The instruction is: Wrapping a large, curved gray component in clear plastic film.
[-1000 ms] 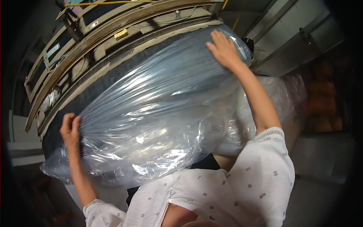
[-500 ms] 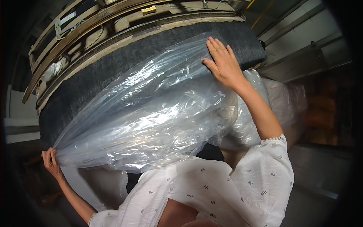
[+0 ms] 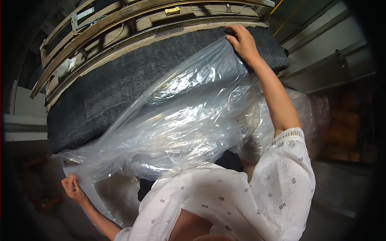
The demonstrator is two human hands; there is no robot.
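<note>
A large clear plastic sheet (image 3: 189, 116), wrinkled and shiny, stretches across the front of a long dark padded surface (image 3: 108, 88) and hangs down toward my body. At the far right, my right hand (image 3: 243, 42) is closed with its fingers bent over the sheet's upper edge, above the dark padding. My left hand (image 3: 73, 188) is low at the left, its fingers pinched at the lower left edge of the plastic. Between the hands the sheet is pulled into long slanting folds. A loose corner of it juts out left, above my left hand.
Behind the padding runs a frame of wooden rails (image 3: 100, 30) with cables and a small yellow block (image 3: 172, 11). More clear plastic (image 3: 301, 108) hangs at the right. A metal rail (image 3: 313, 82) crosses the right side, near orange-brown shapes (image 3: 341, 124) in shadow.
My right hand has gone from lying flat on the sheet to gripping its edge, slightly farther away. My left hand has moved down and right, and more dark padding is uncovered at the left.
</note>
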